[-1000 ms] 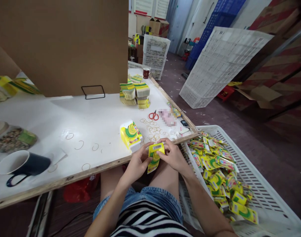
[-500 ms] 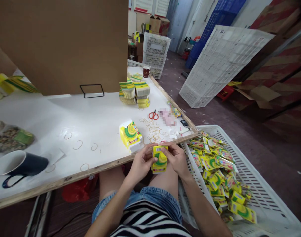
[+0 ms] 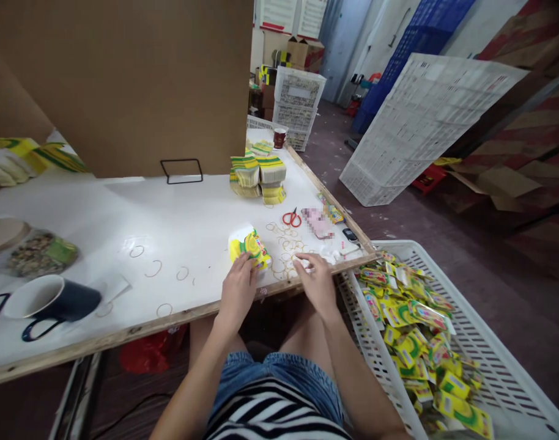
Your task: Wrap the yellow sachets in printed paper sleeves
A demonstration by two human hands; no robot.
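Note:
My left hand (image 3: 238, 284) has its fingers bent over the near side of a stack of yellow and green printed cards (image 3: 257, 247), gripping at a card. The stack lies near the table's front edge, partly covered by these fingers. To the right, my right hand (image 3: 318, 281) is over loose rubber bands (image 3: 288, 244), thumb and index finger brought together. Whatever lies between those fingertips is too small to make out. Beyond the bands lie red-handled scissors (image 3: 292, 218).
A white plastic basket (image 3: 488, 318) holding many yellow packets stands at the table's right corner. More card bundles (image 3: 273, 171) are stacked behind. At left are a dark blue mug (image 3: 77, 299) and a jar (image 3: 41, 253). A cardboard sheet (image 3: 169, 91) rises at the back.
The yellow packet held between both hands has left them. My left hand has moved up-left to the card stack, my right hand forward over the rubber bands. The view has shifted slightly.

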